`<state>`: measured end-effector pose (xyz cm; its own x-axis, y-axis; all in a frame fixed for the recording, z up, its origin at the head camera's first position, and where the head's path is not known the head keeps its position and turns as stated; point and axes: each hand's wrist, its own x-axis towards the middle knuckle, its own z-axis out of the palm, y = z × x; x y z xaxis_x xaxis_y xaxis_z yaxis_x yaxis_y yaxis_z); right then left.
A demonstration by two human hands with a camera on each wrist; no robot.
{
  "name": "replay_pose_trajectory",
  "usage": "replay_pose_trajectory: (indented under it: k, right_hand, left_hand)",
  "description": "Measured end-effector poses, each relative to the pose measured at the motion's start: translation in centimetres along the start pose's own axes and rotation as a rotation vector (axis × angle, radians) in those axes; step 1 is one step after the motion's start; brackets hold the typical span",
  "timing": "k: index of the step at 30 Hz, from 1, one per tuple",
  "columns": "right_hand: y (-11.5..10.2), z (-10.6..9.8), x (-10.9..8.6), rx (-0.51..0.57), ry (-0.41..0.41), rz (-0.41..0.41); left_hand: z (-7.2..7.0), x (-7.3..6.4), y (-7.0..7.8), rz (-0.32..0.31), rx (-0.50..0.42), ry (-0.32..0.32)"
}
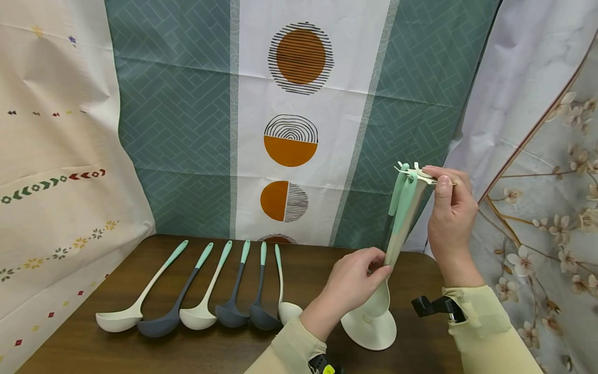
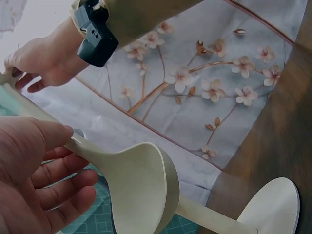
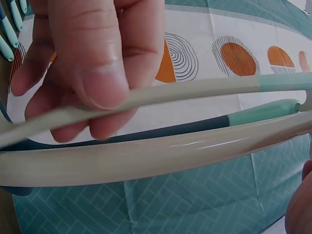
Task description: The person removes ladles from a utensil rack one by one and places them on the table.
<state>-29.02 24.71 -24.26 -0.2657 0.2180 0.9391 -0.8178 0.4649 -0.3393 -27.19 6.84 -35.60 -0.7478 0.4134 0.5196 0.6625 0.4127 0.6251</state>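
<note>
A cream utensil stand [image 1: 369, 335] with a round base and a crown of hooks rises at the right of the table, leaning in the head view. From its hooks hang a cream ladle [image 2: 134, 187] with a mint handle end and a dark ladle [image 3: 190, 127], also mint-ended. My left hand [image 1: 352, 278] pinches the cream ladle's shaft above the bowl, thumb on one side and fingers behind. Up at the crown, my right hand [image 1: 452, 208] grips the stand's top between thumb and fingers. The dark ladle's bowl is mostly hidden behind the cream one.
Several more ladles lie in a row on the brown table [image 1: 322, 265] to the left, among them a cream ladle [image 1: 201, 317] and a dark ladle [image 1: 161, 326]. A patterned curtain [image 1: 187, 130] hangs behind the table, with a flowered cloth [image 1: 537, 234] at the right.
</note>
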Motion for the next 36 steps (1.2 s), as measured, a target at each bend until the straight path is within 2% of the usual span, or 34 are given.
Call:
replay_pose_trajectory:
  k: [17, 27, 36]
  right_hand:
    - [-0.5, 0.0, -0.1, -0.019, -0.001, 0.017]
    - [-0.4, 0.1, -0.1, -0.023, -0.009, 0.020]
    - [-0.3, -0.1, -0.1, -0.030, -0.014, 0.027]
  left_hand:
    - [-0.1, -0.1, -0.3, 0.013, 0.030, 0.011]
    - [-0.9, -0.3, -0.2, 0.043, 0.069, 0.020]
    - [-1.0, -0.4, 0.0, 0.039, 0.079, 0.015]
